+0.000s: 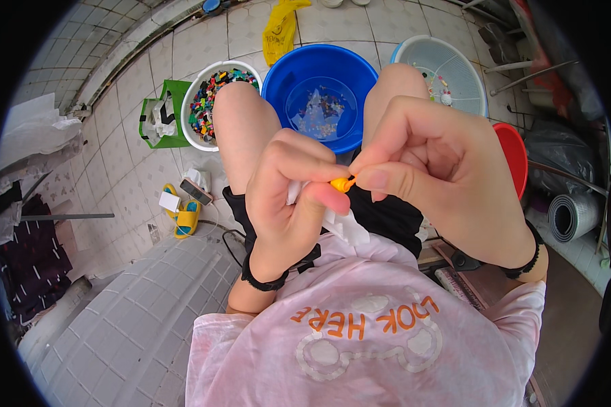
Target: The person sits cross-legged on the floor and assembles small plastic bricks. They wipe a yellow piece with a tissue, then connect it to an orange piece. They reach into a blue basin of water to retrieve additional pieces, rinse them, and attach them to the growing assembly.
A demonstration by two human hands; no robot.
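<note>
My left hand and my right hand meet close in front of my chest, above my lap. Between their fingertips sits a small orange-yellow plastic piece; both thumbs and forefingers pinch it. A white cloth or tissue is also bunched in my left hand and hangs below the fingers. Below my hands, between my knees, stands a blue basin with water and several small coloured bits in it.
A white bowl heaped with small coloured pieces stands left of the blue basin, beside a green bag. A pale basket-like tub sits at the right, a red bowl near it. Yellow slippers lie on the tiled floor.
</note>
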